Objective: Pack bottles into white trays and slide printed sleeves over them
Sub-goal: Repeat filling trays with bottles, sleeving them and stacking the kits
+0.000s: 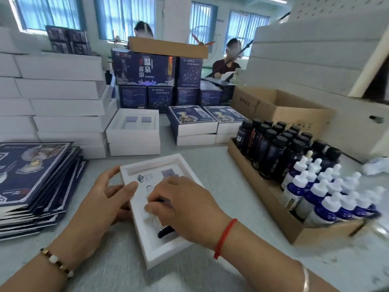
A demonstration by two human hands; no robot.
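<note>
A white tray [145, 245] lies on the table in front of me, tilted a little clockwise. My right hand [185, 205] lies over its middle, fingers curled on a dark bottle [166, 231] lying in the tray's slot; only the bottle's black end shows. My left hand [105, 199] holds the tray's left edge, thumb on the rim. A stack of flat printed sleeves [35, 175] sits at the left. A cardboard box [273, 199] at the right holds several dark black-capped bottles [271, 144] and several blue bottles with white dropper caps [322, 190].
Stacks of white trays [63, 106] stand at the back left, with an open tray [134, 127] beside them. Sleeved packs [193, 119] and dark printed boxes [147, 68] stand behind. An open carton [280, 106] is at the right. Two people work at the far side.
</note>
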